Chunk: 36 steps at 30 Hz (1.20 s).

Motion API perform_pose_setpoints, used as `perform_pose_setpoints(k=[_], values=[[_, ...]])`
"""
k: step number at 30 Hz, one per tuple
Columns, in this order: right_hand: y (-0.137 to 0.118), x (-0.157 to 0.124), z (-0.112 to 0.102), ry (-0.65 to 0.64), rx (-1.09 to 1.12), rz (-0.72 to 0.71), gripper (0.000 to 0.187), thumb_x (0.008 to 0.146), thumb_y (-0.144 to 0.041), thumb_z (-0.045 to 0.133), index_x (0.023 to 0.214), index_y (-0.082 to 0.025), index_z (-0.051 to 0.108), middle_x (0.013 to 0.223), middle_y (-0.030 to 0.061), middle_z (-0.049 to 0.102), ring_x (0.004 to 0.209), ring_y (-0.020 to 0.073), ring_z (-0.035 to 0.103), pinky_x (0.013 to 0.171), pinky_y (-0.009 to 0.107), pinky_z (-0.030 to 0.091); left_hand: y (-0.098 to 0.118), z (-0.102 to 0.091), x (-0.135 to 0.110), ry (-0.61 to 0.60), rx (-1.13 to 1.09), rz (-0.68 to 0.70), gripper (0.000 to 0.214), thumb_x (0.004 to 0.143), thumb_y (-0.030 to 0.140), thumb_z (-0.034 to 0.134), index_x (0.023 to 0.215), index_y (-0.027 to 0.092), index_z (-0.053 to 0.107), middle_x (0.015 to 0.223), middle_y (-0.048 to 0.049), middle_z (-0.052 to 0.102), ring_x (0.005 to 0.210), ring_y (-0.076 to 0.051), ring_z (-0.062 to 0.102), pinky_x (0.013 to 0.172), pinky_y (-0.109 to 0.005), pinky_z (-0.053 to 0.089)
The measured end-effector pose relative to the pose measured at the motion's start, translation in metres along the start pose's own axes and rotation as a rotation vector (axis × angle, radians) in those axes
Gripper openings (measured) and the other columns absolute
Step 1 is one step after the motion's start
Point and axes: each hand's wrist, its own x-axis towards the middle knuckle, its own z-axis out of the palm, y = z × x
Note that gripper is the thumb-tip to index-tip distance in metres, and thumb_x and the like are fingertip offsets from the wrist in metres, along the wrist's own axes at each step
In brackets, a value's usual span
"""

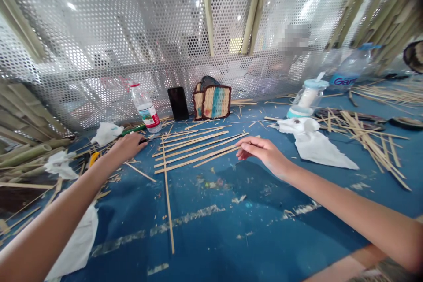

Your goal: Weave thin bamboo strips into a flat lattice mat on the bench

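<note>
Several long thin bamboo strips (194, 147) lie side by side on the blue table (231, 229), and one more strip (168, 202) runs toward me across them. My right hand (261, 152) hovers at the right ends of the strips, fingers curled and pinched together on the end of a strip. My left hand (127, 146) reaches to the left ends, fingers closed round a thin dark tool (148, 139) whose tip points at the strips.
A perforated metal screen (132, 44) backs the table. Before it stand a water bottle (147, 110), a black phone (178, 103), a woven pouch (213, 102) and a lidded jar (307, 97). White cloths (313, 143) and loose bamboo slivers (373, 141) lie right; bamboo poles (23, 154) left.
</note>
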Motion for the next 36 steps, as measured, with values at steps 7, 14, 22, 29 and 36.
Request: perform_pose_setpoints(k=[7,14,22,29,36], values=[[0.004,0.0,-0.001,-0.045,-0.019,0.025,0.034,0.088,-0.051,0.068,0.1,-0.019,0.071,0.083,0.0064,0.074,0.076,0.0201,0.07,0.075,0.037,0.054,-0.018,-0.008,0.018,0.04,-0.194,-0.14,0.043,0.082,0.053,0.047,0.099,0.016,0.061,0.09,-0.0125,0.072,0.083,-0.029,0.067,0.077,-0.039,0.053],[0.005,0.002,-0.004,-0.035,-0.023,0.042,0.038,0.086,-0.052,0.069,0.101,-0.017,0.071,0.082,0.0064,0.074,0.074,0.0195,0.07,0.075,0.036,0.055,-0.004,-0.008,0.01,-0.034,-0.318,-0.082,0.055,0.083,0.067,0.042,0.098,0.019,0.066,0.096,-0.0131,0.072,0.092,-0.034,0.067,0.084,-0.045,0.053],[0.005,0.001,-0.003,-0.063,-0.014,0.049,0.035,0.086,-0.05,0.069,0.1,-0.018,0.071,0.081,0.0065,0.074,0.072,0.0186,0.069,0.074,0.036,0.055,0.006,-0.006,-0.022,-0.142,-0.361,0.137,0.059,0.072,0.075,0.056,0.103,0.027,0.073,0.114,-0.0084,0.072,0.111,-0.034,0.063,0.103,-0.043,0.045],[0.007,0.003,-0.004,-0.06,-0.012,0.052,0.034,0.086,-0.048,0.07,0.1,-0.017,0.071,0.08,0.0063,0.073,0.071,0.0177,0.068,0.073,0.035,0.055,0.009,0.005,-0.02,-0.021,-0.328,0.075,0.055,0.069,0.074,0.053,0.089,0.023,0.062,0.098,-0.0103,0.068,0.096,-0.033,0.063,0.091,-0.046,0.049],[0.004,0.002,-0.004,-0.09,-0.024,0.046,0.027,0.084,-0.043,0.071,0.095,-0.019,0.071,0.078,0.0045,0.072,0.07,0.0175,0.068,0.073,0.035,0.055,0.011,0.009,-0.019,-0.018,-0.315,0.049,0.054,0.069,0.073,0.05,0.087,0.023,0.062,0.093,-0.0092,0.066,0.095,-0.032,0.061,0.093,-0.046,0.046]])
